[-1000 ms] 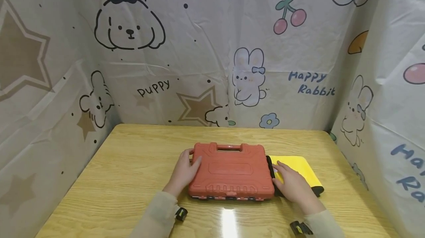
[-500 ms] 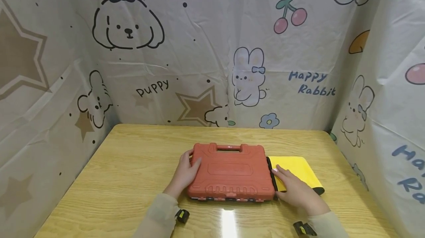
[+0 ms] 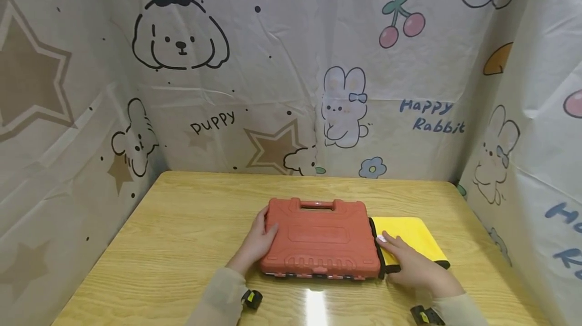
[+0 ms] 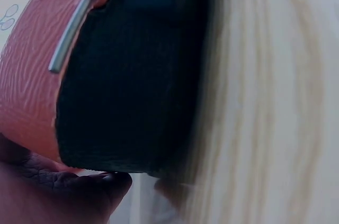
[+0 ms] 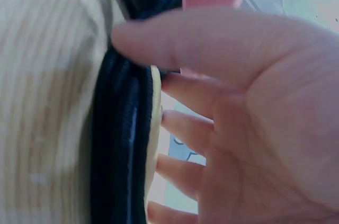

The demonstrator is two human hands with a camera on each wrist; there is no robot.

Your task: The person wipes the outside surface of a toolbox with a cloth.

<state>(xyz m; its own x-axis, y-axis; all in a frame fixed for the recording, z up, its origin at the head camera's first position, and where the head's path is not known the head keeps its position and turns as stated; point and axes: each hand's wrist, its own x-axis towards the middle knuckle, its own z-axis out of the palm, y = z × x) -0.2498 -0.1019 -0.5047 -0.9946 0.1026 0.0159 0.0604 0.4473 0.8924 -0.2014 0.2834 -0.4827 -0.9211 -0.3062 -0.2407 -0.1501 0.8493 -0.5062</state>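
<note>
A red tool case [image 3: 318, 237] with a black lower half lies flat on the table. My left hand [image 3: 259, 240] grips its left side, thumb on the lid; in the left wrist view, fingertips [image 4: 119, 181] show at the black side of the case [image 4: 127, 86]. Against the case's right side lies a flat yellow pouch [image 3: 409, 235] with black edging. My right hand [image 3: 416, 268] pinches the pouch by its near left part, fingers on top. The right wrist view shows the thumb pressing the black edging [image 5: 119, 144]. The fingers' undersides on the case are hidden.
The wood-grain table [image 3: 191, 225] extends left of and behind the case. A printed cloth [image 3: 273, 88] hangs at the back and both sides. Black wrist straps [image 3: 251, 299] are on both forearms.
My right hand has slid toward the near left corner of the pouch, and its thumb has moved to the near edge. The left hand keeps its hold on the case.
</note>
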